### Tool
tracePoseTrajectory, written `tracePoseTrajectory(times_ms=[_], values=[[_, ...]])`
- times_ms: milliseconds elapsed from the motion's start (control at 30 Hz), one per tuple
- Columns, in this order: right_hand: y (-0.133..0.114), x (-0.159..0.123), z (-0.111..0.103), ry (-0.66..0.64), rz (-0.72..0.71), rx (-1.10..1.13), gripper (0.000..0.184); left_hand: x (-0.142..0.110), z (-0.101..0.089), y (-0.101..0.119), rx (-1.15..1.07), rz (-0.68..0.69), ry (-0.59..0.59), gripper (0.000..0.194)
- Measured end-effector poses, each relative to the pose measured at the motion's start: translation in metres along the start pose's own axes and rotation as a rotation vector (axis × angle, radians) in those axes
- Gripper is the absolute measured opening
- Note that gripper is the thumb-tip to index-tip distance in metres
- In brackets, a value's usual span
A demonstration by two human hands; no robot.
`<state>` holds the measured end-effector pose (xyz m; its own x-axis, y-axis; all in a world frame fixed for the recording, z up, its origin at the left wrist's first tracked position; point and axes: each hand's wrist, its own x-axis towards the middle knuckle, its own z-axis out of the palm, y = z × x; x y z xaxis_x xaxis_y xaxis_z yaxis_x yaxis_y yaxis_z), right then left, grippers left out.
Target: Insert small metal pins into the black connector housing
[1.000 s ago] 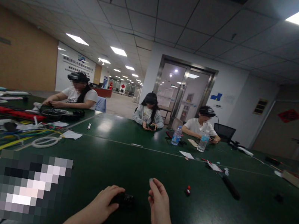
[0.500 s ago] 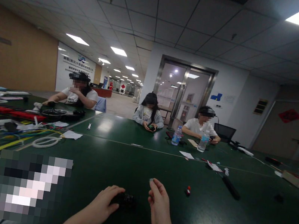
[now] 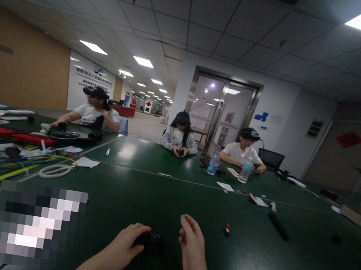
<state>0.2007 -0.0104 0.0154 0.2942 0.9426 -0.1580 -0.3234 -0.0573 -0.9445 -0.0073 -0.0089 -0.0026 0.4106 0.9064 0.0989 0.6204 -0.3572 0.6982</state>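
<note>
My left hand rests on the dark green table at the bottom centre, its fingers closed around a small black device. My right hand hovers just right of it, thumb and forefinger pinched on a tiny pale part held above the table. The device lies between the two hands. A small red and black piece lies on the table right of my right hand.
Three people sit at the table's far side, each handling small items. Two water bottles stand near them. A black cylindrical tool lies to the right. Cables, a white ring and trays crowd the left side. A blurred patch covers the lower left.
My hands stay where they were. The people across the table shift their heads and hands slightly.
</note>
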Motion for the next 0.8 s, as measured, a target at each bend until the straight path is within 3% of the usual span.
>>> tracePoseTrajectory(times_ms=[400,800], values=[[0.002,0.002,0.0,-0.013,0.002,0.004,0.04,0.001,0.002,-0.006,-0.017,0.011,0.003,0.043],[0.008,0.008,-0.001,-0.003,-0.01,0.017,0.04,-0.001,-0.003,0.006,-0.009,-0.016,-0.017,0.045]])
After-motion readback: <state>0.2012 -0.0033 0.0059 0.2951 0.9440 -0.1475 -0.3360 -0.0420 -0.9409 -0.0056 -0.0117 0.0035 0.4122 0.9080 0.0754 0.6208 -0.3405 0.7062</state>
